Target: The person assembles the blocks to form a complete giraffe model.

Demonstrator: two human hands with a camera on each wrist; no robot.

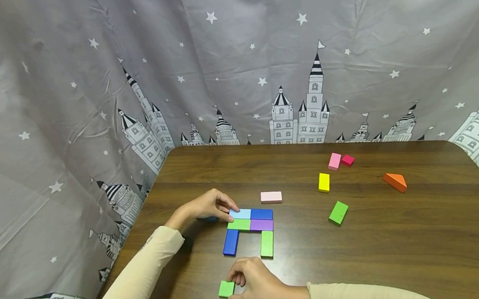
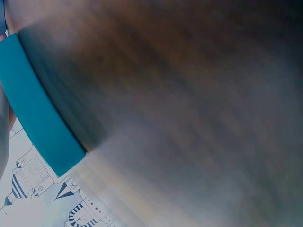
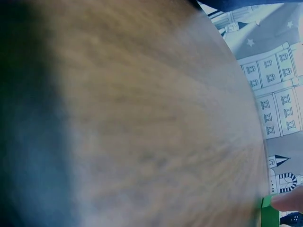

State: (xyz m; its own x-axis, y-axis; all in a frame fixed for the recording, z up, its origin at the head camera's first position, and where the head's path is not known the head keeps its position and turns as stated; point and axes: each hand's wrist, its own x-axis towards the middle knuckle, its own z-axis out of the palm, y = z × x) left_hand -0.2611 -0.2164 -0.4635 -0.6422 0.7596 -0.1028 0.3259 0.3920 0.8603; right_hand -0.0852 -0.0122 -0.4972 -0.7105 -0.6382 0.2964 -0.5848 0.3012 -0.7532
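My left hand (image 1: 207,205) pinches the left end of a light blue block (image 1: 241,213), thumb at its near edge and fingers at the far one. That block lies end to end with a dark blue block (image 1: 261,214). A green block (image 1: 239,225) and a purple block (image 1: 261,225) form the row below, with a blue block (image 1: 230,242) and another green block (image 1: 267,244) extending toward me like two legs. Nearer to me, my right hand (image 1: 259,281) holds a small green square block (image 1: 226,289) between thumb and fingers at its right side.
Under my left wrist a teal-blue block (image 2: 42,106) is partly hidden in the head view. A pale pink block (image 1: 271,197) lies beyond the arrangement. To the right are yellow (image 1: 324,183), green (image 1: 338,213), pink (image 1: 334,161), red (image 1: 348,160) and orange triangular (image 1: 395,182) blocks.
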